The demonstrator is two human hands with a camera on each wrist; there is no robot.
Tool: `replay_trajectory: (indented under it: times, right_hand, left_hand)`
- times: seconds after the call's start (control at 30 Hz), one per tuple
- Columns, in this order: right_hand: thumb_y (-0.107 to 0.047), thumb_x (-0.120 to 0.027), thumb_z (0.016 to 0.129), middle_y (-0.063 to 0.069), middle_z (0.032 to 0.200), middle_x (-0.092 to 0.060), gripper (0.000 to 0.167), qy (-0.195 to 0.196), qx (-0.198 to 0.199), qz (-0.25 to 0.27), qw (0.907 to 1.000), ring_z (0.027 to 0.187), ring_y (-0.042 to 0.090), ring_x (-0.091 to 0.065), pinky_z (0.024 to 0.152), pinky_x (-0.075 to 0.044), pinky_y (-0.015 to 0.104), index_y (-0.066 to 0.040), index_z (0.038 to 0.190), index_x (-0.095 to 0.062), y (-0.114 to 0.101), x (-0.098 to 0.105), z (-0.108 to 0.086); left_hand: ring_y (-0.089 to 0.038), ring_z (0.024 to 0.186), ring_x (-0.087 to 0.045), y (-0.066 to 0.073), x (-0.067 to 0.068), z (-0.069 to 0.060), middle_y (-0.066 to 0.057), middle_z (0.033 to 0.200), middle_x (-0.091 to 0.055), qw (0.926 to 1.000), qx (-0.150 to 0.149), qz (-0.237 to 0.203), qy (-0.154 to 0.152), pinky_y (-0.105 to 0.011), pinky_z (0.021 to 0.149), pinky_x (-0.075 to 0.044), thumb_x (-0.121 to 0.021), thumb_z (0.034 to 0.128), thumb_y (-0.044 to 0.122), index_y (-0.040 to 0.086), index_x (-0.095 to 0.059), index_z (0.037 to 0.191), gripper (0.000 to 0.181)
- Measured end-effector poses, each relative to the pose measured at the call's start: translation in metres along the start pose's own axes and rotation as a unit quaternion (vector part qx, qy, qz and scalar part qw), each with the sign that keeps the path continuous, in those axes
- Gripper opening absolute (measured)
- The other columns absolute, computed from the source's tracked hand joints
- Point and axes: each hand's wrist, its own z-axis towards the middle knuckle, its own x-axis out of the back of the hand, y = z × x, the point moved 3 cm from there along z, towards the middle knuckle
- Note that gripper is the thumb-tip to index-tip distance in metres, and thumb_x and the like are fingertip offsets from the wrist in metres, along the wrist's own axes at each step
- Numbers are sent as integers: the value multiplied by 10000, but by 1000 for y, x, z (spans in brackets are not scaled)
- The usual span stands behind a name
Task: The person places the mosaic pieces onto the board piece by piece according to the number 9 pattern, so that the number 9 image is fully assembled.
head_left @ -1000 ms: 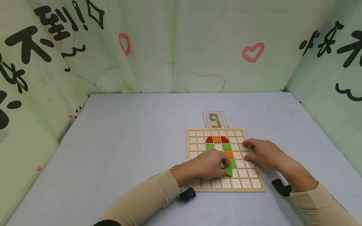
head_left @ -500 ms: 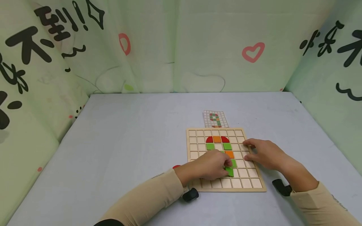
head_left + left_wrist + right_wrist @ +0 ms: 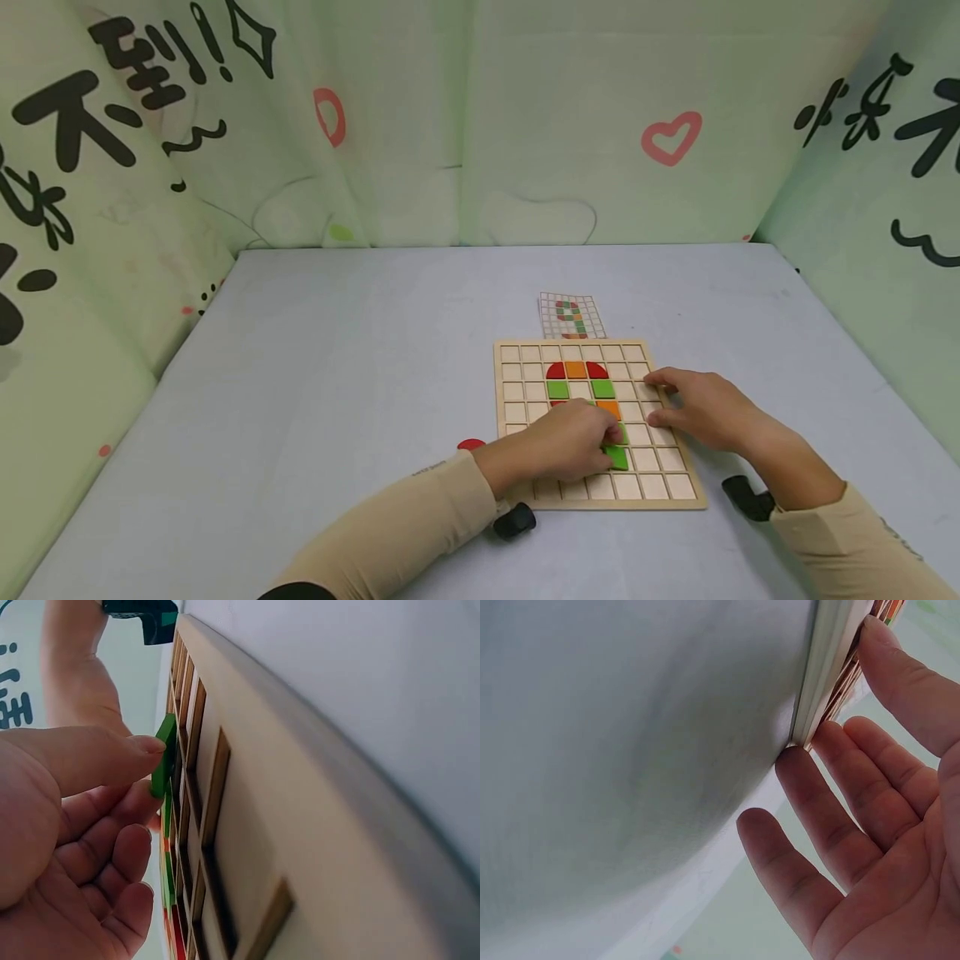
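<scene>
My left hand (image 3: 570, 440) pinches a green square tile (image 3: 617, 457) between thumb and finger over the lower middle of a wooden grid board (image 3: 615, 504). In the left wrist view the green tile (image 3: 163, 754) stands tilted against the grid ribs. My right hand (image 3: 708, 404) rests at the board's right edge; its thumb (image 3: 900, 675) touches the rim and the fingers lie fairly straight along the side. Red curved tiles (image 3: 555, 371), an orange tile (image 3: 575, 370) and green tiles (image 3: 602, 389) sit in the upper cells. The left hand hides several cells.
Beyond the board's far edge lies a printed pattern card (image 3: 570, 310), partly under or behind it. A red piece (image 3: 471, 444) lies on the white table (image 3: 337, 375) by the left forearm. Patterned curtains (image 3: 525, 125) surround the table.
My left hand has shifted slightly to the right with the green tile, uncovering more of the red piece on the table. The right hand stays in place.
</scene>
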Motion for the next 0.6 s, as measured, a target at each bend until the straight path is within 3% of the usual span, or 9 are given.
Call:
replay_trajectory:
  times: [0.6]
  right_hand:
    - [-287,-789,865,241,1159,-646,574,-8,-30,-10,10000,1099,449,-583,888,-457,574,23,1303,-582,1,-1,0]
  left_hand:
    - [-11,816,-519,7,-5,6,139,864,-635,9992,8,400,-27,-96,719,-403,-737,890,136,165,-744,1070,183]
